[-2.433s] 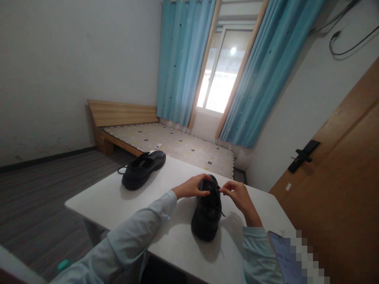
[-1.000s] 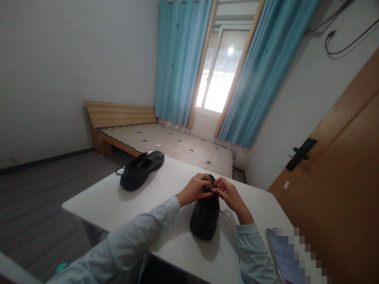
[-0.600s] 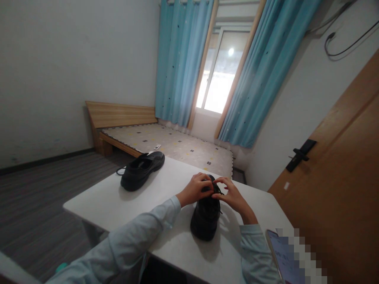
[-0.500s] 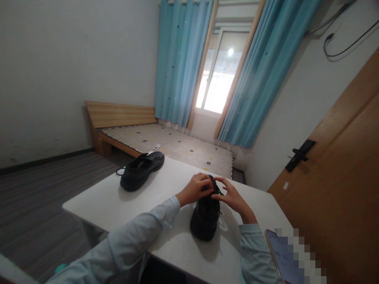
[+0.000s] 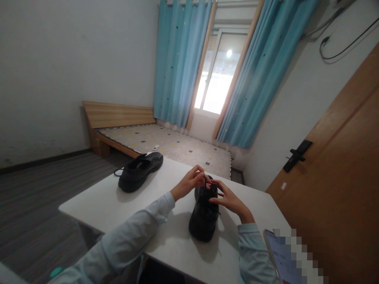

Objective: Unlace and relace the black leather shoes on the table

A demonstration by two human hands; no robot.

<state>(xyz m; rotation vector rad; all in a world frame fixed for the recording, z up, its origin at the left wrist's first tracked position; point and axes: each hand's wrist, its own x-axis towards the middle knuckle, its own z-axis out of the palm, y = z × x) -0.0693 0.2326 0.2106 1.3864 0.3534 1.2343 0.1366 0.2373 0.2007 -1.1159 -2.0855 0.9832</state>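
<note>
My left hand (image 5: 189, 182) pinches the lace (image 5: 205, 182) upward to keep it taut — my right hand (image 5: 226, 198), fingers half spread, steadies the shoe (image 5: 203, 215) on the bench (image 5: 112, 201).

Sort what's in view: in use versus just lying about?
In use:
near black shoe
its lace, pinched by left hand
right hand, on the shoe's laced top
white table under it

Lying about:
second black shoe, untouched
phone at the table edge
bed
</note>
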